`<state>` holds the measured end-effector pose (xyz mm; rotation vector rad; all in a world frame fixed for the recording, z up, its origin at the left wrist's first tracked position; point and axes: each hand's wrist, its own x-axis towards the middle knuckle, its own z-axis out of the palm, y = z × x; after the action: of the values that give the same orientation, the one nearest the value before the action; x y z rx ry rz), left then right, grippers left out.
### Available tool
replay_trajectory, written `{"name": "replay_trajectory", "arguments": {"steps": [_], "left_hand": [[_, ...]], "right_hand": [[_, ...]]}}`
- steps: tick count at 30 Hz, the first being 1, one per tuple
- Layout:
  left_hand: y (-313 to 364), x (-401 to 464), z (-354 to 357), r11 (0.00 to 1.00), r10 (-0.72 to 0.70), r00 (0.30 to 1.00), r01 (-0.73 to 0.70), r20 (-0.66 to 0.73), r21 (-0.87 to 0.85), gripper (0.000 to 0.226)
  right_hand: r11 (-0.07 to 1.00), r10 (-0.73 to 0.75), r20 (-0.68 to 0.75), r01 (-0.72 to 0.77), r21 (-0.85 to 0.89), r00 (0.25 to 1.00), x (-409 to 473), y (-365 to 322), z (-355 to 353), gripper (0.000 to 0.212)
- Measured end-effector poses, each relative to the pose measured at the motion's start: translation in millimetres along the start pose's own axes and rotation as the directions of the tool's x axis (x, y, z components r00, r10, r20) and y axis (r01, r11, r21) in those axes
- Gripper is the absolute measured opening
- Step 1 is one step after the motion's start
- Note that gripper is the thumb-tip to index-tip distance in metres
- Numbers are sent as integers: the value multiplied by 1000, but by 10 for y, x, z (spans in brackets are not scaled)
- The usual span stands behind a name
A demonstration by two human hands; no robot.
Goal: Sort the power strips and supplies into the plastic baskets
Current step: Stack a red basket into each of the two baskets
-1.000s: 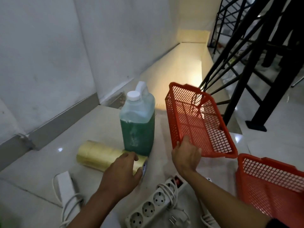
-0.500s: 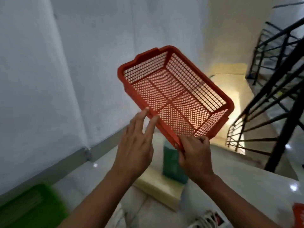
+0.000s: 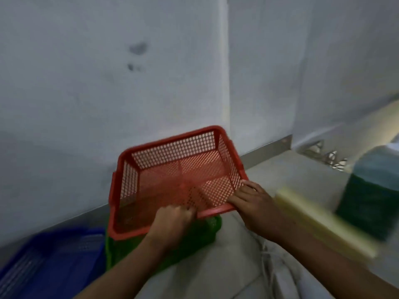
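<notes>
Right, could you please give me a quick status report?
Left hand and right hand both grip the red basket by its near rim. It sits over the green basket. Nothing in the way.

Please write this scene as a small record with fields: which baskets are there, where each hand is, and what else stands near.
held basket: red basket, empty, over the green one
left hand: left hand grips its near rim
right hand: right hand grips its near right corner
below: green basket
left of it: blue basket
right side: yellow tape rolls, green liquid jug, blurred
</notes>
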<state>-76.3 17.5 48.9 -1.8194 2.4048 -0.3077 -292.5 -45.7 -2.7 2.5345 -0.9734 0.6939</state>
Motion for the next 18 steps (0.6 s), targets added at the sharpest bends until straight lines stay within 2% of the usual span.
{"name": "replay_trajectory", "arguments": {"steps": [3, 9, 11, 13, 15, 18], "left_hand": [[-211, -156, 261, 997, -67, 986, 71, 152, -21, 24], [-428, -165, 652, 987, -142, 973, 154, 179, -54, 20], [-431, -125, 777, 981, -156, 963, 177, 218, -80, 24], [-410, -76, 905, 979, -159, 939, 189, 305, -74, 43], [-385, -54, 1009, 977, -171, 914, 206, 368, -58, 50], [-316, -39, 1119, 974, -158, 884, 212, 441, -77, 46]], "right_hand": [[998, -28, 68, 24, 50, 997, 215, -293, 223, 19], [996, 47, 157, -58, 67, 987, 295, -539, 635, 18], [988, 110, 261, -135, 80, 959, 269, -553, 744, 23], [972, 169, 399, -218, 82, 901, 197, -536, 820, 35], [964, 185, 512, -256, 71, 839, 104, -508, 840, 46], [959, 183, 551, -271, 81, 814, -42, -455, 873, 55]]}}
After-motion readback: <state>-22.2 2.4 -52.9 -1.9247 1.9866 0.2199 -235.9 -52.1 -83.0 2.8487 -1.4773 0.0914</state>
